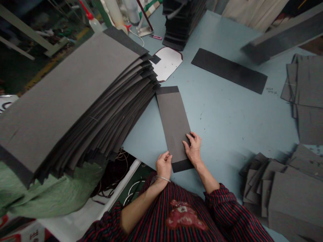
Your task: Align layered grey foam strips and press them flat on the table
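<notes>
Red-striped cloth garment [153, 218] near a flat, matte, black-ended grey oblong panel [174, 122]

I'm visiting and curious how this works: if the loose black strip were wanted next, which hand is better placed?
Probably the right hand: it touches the grey panel on the side facing the black strip and looks nearer. The left hand, by the opposite edge, would likely reach across it.

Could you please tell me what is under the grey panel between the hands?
Black material shows past both ends of the panel, on the blue table; the rest is covered.
</notes>
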### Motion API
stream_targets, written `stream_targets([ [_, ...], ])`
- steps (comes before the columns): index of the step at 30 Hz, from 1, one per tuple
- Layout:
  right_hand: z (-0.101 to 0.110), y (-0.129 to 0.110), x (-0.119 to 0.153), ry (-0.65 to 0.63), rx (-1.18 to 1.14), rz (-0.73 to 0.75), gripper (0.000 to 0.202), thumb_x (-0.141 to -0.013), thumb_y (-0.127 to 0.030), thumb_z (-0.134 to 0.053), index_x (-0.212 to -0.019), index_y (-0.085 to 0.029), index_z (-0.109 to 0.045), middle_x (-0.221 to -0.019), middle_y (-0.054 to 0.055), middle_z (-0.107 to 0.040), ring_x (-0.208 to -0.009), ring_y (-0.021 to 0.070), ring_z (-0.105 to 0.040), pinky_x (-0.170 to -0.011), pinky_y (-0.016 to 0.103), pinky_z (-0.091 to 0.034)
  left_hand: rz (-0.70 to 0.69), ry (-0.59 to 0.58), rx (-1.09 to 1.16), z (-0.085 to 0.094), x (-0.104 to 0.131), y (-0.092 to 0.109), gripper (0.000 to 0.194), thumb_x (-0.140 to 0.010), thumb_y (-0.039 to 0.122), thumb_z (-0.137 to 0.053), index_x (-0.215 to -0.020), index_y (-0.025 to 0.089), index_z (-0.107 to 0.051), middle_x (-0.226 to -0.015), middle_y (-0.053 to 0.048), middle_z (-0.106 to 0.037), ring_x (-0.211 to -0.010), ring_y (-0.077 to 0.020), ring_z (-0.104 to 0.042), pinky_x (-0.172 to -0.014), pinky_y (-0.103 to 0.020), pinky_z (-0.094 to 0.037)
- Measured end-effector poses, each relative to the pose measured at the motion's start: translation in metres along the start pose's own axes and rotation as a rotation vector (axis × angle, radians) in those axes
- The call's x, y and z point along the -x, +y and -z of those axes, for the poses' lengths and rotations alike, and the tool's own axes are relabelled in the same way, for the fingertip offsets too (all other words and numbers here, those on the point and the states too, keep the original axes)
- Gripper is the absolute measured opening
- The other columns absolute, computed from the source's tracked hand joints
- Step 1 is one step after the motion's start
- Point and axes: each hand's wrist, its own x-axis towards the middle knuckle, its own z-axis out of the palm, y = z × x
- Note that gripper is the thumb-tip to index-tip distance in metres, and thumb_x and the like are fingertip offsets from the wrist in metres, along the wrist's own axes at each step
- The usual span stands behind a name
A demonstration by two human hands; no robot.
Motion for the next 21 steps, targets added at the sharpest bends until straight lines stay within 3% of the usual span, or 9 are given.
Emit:
stream_targets([
  [8, -0.013, -0.022, 0.002, 0.028, -0.006, -0.127, 0.038, -0.084, -0.027, -0.055, -0.121, -0.019, -0.054, -0.128, 0.016, -0.045, -0.119, 0.0285, -0.042, -0.099, 0.054, -0.037, -0.024, 0.083, -0.032, 0.010, -0.020, -0.001, 0.023, -0.076, 0.025, -0.064, -0.096, 0.017, -0.070, -0.084, -0.006, -0.065, -0.071, -0.0159, -0.062, -0.076, -0.032, -0.051],
  [15, 0.008, -0.016, 0.030, -0.118, -0.101, 0.001, 0.041, -0.087, -0.028, -0.053, -0.127, -0.019, -0.048, -0.143, 0.016, -0.033, -0.132, 0.0283, -0.034, -0.103, 0.051, -0.038, -0.070, 0.051, -0.060, 0.019, -0.015, 0.000, 0.026, -0.078, 0.022, -0.062, -0.102, 0.016, -0.069, -0.089, -0.007, -0.065, -0.075, -0.0164, -0.063, -0.078, -0.032, -0.051],
  [21, 0.014, -0.022, 0.049, 0.026, 0.174, -0.201, 0.058, -0.084, -0.044, -0.061, -0.131, -0.016, -0.045, -0.118, 0.018, -0.050, -0.111, 0.0335, -0.045, -0.091, 0.057, -0.040, -0.046, -0.005, -0.050, 0.023, 0.001, -0.007, 0.025, -0.080, 0.022, -0.061, -0.104, 0.017, -0.067, -0.089, -0.006, -0.065, -0.077, -0.0161, -0.063, -0.076, -0.031, -0.052],
])
